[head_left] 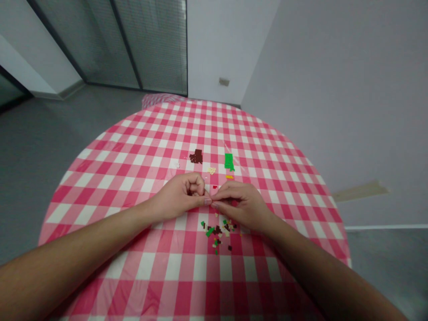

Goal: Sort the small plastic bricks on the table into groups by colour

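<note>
- The tips of both hands meet at the centre of the frame; anything between them is too small and too covered by fingers to make out.
- Left hand [180, 195]: thumb and forefinger drawn together in a pinch, the other fingers curled in; cannot tell whether this grip is clamped on a bit.
- Right hand [246, 203]: thumb and forefinger tips close together, pointing left and meeting the left thumb; what this grip holds, if anything, is hidden.
- Both forearms are cut off, 1 at the lower left edge, 1 at the lower right.
- Mixed bits [218, 230], green, brown, cream and a little orange, lie loose just below the hands in the lower middle; single shapes are hard to tell.
- Red bit [215, 187]: just above the fingertips, near the centre.
- Yellow bits [229, 177]: just above the right hand.
- Cream bits [211, 170]: a small cluster above the fingertips.
- Brown bits [197, 156]: a dense patch above the left hand, edges running together.
- Green bits [228, 161]: a patch above the right hand.
- White bits [177, 165]: left of the cream ones, faint against the checks.
- Worktop [100, 174]: round, under a pink-and-white checked cloth, its near edge cut off at the bottom.
</note>
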